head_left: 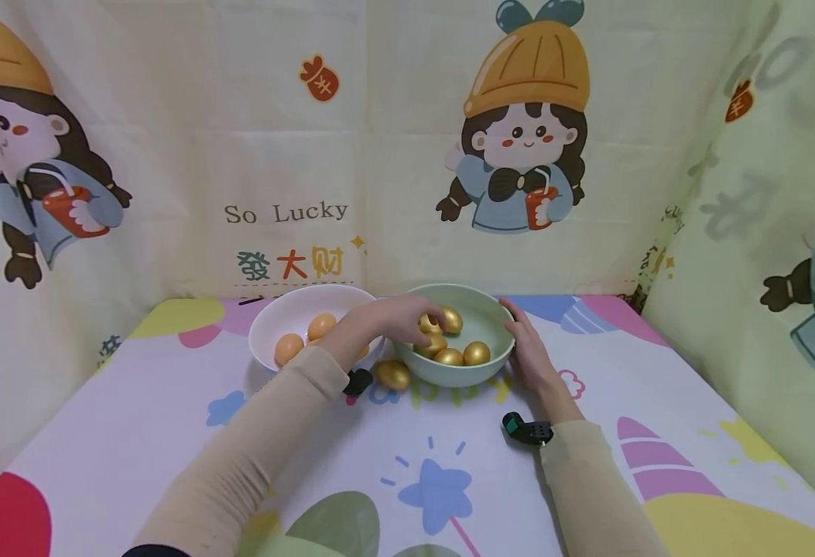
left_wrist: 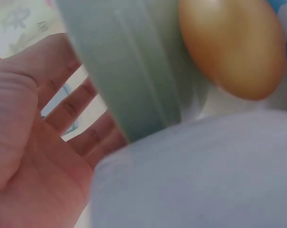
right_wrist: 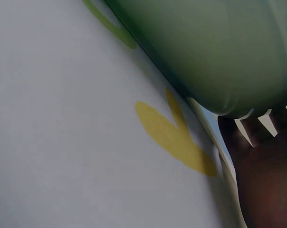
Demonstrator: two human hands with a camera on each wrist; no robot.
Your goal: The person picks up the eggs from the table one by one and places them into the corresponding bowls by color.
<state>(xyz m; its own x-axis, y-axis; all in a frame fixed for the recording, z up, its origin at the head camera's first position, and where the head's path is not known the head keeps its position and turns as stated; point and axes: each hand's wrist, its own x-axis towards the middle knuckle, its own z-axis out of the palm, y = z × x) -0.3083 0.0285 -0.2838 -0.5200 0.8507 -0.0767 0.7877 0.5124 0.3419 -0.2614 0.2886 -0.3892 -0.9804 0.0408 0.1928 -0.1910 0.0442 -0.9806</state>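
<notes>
My left hand (head_left: 400, 317) reaches over the near left rim of a pale green bowl (head_left: 459, 377). Its thumb and fingers curl about a golden egg (head_left: 429, 323) among several others inside; in the left wrist view the bowl wall hides the fingertips. On the bowl's right side, my right hand (head_left: 534, 356) holds the rim and outer wall, its fingers lying along the bowl in the right wrist view. Another golden egg (head_left: 393, 375) lies on the table against the green bowl. Left of it, a white bowl (head_left: 265, 329) contains several brown eggs (head_left: 289, 349), partly behind my left forearm.
A white tablecloth (head_left: 351, 472) with colourful prints covers the table. Behind it hangs a cream cloth (head_left: 407, 139) with cartoon figures, and another drapes down the right side. Black devices are strapped to both wrists. The two bowls stand close together near the far edge.
</notes>
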